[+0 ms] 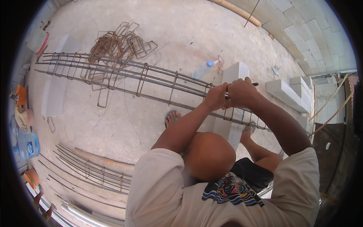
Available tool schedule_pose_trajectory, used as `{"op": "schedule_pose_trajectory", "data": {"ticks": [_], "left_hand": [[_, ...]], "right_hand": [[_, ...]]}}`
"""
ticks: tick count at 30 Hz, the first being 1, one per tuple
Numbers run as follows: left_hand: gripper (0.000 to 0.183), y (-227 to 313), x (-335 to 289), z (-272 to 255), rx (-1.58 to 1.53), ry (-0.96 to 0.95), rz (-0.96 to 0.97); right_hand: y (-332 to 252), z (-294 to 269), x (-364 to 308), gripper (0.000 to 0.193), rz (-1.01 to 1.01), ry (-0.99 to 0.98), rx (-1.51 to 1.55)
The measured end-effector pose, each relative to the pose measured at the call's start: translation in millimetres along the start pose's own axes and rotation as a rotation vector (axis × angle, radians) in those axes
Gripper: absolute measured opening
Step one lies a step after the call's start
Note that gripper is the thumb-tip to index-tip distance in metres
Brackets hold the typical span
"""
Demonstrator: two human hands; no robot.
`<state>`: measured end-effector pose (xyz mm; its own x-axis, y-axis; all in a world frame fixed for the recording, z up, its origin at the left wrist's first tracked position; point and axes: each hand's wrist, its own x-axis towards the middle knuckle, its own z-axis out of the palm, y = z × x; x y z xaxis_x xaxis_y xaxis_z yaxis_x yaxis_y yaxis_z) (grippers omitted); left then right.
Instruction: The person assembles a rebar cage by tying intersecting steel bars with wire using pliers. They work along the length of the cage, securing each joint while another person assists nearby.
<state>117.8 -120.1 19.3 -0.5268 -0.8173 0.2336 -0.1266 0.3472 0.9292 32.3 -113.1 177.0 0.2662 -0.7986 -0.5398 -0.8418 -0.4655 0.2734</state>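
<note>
A long cage of steel reinforcing bars with square stirrups lies across in front of me. Pale blocks prop it up, one on the left and one on the right. My left hand is closed at the upper bars near the right block; what its fingers grip is hidden. Right beside it, touching it, my right hand is wrapped around a dark rod-like handle, whose end sticks out past the fist. The rest of that tool cannot be seen.
Loose wire stirrups are heaped beyond the cage, and a plastic bottle lies near the right block. More blocks stand at right. Another bar cage and loose rods lie lower left, near a large water bottle.
</note>
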Motion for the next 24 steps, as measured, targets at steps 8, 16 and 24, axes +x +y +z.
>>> {"op": "schedule_pose_trajectory", "data": {"ticks": [8, 16, 24], "left_hand": [[0.045, -21.4, 4.1, 9.2, 0.113, -0.085, 0.104], [0.042, 36.6, 7.8, 5.1, 0.037, -0.116, -0.164], [0.038, -6.1, 31.2, 0.3, 0.067, -0.302, -0.055]], "right_hand": [[2.9, 43.1, -2.2, 0.039, 0.039, -0.05, -0.216], [24.1, -12.6, 22.2, 0.03, 0.256, -0.753, 0.441], [-2.0, 18.2, -23.2, 0.032, -0.015, 0.402, -0.578]]}}
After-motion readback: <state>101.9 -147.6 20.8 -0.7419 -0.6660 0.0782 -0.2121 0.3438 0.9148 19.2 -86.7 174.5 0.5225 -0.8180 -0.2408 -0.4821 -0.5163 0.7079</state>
